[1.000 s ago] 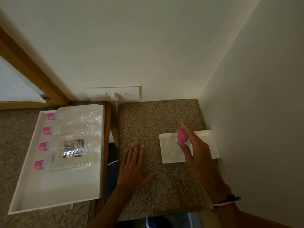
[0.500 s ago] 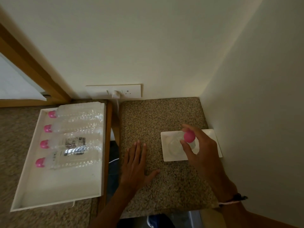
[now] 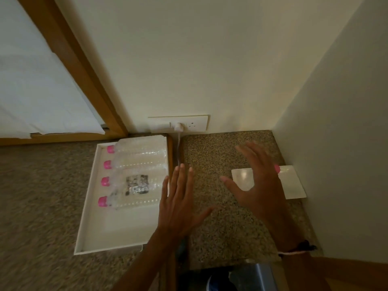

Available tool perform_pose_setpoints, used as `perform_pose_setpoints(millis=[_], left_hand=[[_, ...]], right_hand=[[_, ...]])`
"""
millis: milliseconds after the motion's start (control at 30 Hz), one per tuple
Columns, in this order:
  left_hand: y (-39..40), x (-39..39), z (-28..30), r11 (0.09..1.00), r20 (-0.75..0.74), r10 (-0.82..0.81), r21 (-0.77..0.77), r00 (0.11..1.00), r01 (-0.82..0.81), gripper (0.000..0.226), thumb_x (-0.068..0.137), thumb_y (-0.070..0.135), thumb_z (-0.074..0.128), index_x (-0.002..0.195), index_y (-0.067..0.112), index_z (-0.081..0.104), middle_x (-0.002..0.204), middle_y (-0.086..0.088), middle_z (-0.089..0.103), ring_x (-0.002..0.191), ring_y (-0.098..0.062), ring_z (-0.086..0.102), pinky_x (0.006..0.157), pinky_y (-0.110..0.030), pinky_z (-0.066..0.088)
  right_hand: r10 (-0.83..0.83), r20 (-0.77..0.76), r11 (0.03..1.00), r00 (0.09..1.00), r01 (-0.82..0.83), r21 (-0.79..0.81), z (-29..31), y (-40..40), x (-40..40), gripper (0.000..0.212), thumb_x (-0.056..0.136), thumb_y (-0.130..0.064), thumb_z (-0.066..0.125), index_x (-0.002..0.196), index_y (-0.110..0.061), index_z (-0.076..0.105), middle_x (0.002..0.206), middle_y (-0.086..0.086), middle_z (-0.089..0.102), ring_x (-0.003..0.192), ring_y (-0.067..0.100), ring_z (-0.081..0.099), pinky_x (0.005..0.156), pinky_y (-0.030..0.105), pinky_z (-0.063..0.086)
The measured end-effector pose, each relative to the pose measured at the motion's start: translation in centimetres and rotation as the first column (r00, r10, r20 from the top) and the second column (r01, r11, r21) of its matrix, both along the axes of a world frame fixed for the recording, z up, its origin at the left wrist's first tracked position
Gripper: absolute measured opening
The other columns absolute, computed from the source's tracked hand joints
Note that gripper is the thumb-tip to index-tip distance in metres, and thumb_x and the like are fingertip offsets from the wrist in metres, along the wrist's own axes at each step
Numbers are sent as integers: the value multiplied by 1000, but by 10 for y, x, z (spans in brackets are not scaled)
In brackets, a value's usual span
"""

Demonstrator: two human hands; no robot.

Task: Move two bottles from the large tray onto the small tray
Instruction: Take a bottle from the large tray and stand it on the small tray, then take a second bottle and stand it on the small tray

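A large white tray (image 3: pixel 90 234) lies on the left counter with several clear bottles (image 3: pixel 138 164) on their sides, pink caps pointing left. A small white tray (image 3: pixel 294 185) sits on the right granite counter by the side wall. One bottle stands on it; only its pink cap (image 3: pixel 277 168) shows past my right hand (image 3: pixel 258 185), which hovers open above the small tray, fingers spread. My left hand (image 3: pixel 178 206) is open and flat over the gap between the counters, at the large tray's right edge.
A wall socket (image 3: pixel 189 123) with a white plug and cable sits at the back, the cable dropping into the gap. A wooden frame (image 3: pixel 79 66) runs along the left. Walls close in behind and on the right. A metal bin (image 3: pixel 252 276) stands below the counter.
My right hand has let go of the pink-capped bottle on the small tray and lifted away with fingers spread. My left hand has shifted left toward the large tray. The view has tilted.
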State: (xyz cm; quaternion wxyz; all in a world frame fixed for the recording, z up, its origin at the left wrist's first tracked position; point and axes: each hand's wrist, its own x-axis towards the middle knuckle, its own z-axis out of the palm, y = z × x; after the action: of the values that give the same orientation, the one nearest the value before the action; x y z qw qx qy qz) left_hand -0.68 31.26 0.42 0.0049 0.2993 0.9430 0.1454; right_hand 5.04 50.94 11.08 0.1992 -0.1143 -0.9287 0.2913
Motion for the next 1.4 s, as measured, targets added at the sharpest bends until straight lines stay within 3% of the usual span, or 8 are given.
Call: perform_pose_setpoints(millis=[367, 533, 633, 833, 1033, 1167, 1300, 1400], left_hand=[[-158, -14, 5, 996, -20, 89, -12, 996, -89, 114, 80, 91, 30, 160, 14, 7, 170, -15, 7, 158, -32, 8, 126, -60, 19], [-237, -13, -7, 992, 31, 127, -6, 991, -127, 118, 77, 94, 27, 160, 17, -6, 171, -13, 2, 159, -30, 3, 128, -57, 6], [-276, -12, -16, 989, 49, 142, -56, 989, -140, 122, 75, 95, 27, 160, 11, 2, 169, -17, 9, 157, -34, 11, 126, -54, 6], [-334, -8, -49, 986, 113, 152, -83, 982, -143, 131, 68, 98, 42, 159, 8, 13, 169, -16, 14, 158, -31, 13, 129, -46, 0], [-346, -11, -67, 989, 138, 120, -103, 983, -107, 129, 67, 97, 45, 158, 9, 21, 168, -18, 21, 156, -33, 20, 124, -59, 18], [-346, -13, -69, 990, 123, 122, -88, 985, -112, 123, 70, 95, 46, 157, 10, 27, 167, -18, 24, 155, -34, 23, 123, -60, 22], [-348, -13, -71, 990, 107, 126, -69, 986, -119, 121, 70, 95, 46, 156, 11, 29, 167, -17, 25, 155, -33, 23, 123, -59, 23], [-348, -13, -71, 991, 103, 125, -63, 987, -119, 121, 70, 95, 46, 156, 11, 29, 167, -17, 25, 155, -33, 24, 123, -60, 24]], right_hand=[[95, 169, 986, 981, -116, 117, -10, -119, -18, 99, 74, -78, 51, 154, -28, 21, 165, 5, 14, 153, 23, 7, 119, 59, 21], [162, 293, 960, 942, -219, 174, -31, -178, -31, 110, 69, -88, 42, 155, -35, -3, 167, 7, -5, 153, 25, -10, 123, 54, 6], [229, 369, 938, 901, -305, 163, -48, -210, -43, 112, 68, -88, 41, 153, -38, -11, 165, 6, -14, 151, 23, -19, 121, 50, -4], [457, 355, 864, 816, -502, 41, -86, -275, -68, 92, 83, -55, 62, 156, -29, 14, 164, 6, 18, 153, 22, 9, 124, 46, 20], [346, 351, 853, 870, -448, 268, -116, -314, -90, 70, 72, -26, 79, 135, -18, 52, 129, 3, 62, 131, 29, 47, 114, 48, 36], [254, 218, 883, 942, -318, 346, -128, -322, -92, 26, 79, -4, 70, 99, -21, 67, 97, -3, 69, 108, 22, 56, 101, 38, 44], [279, 273, 879, 921, -359, 313, -114, -324, -88, 21, 79, -6, 74, 86, -24, 68, 89, -8, 70, 103, 16, 57, 100, 33, 44], [293, 178, 913, 939, -330, 239, -80, -315, -86, 21, 77, -12, 78, 92, -24, 68, 92, -7, 71, 96, 12, 61, 88, 22, 44]])
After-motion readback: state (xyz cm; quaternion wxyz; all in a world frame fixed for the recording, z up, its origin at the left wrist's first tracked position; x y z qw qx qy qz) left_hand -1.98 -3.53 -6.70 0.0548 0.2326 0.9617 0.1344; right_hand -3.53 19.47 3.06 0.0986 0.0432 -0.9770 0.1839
